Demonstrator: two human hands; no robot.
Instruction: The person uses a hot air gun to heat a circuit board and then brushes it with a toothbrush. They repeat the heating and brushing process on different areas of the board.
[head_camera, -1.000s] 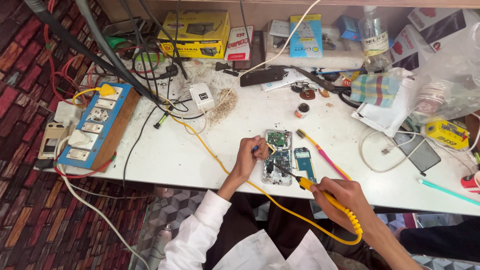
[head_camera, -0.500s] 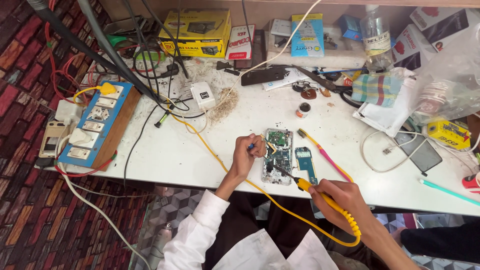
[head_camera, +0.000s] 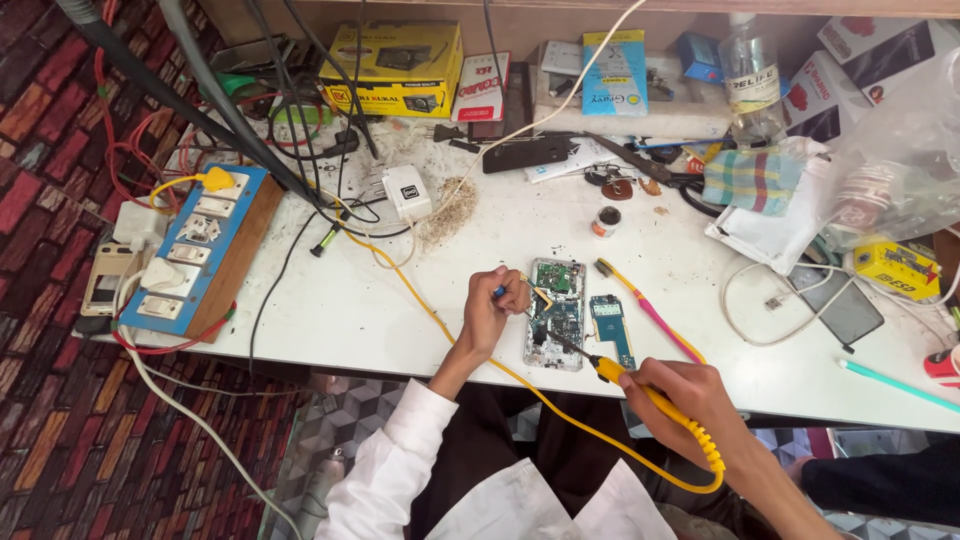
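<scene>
Here, seen from above, a person works at a cluttered white table (head_camera: 400, 320). The right hand (head_camera: 690, 390) grips a yellow soldering iron (head_camera: 620, 378) pen-fashion, fingers closed around it, tip angled onto an opened phone (head_camera: 556, 312) lying flat near the table's front edge. The left hand (head_camera: 492, 310) pinches tweezers (head_camera: 515, 292) at the phone's left edge, apparently steadying a part. A small green board (head_camera: 610, 325) lies just beside the phone.
</scene>
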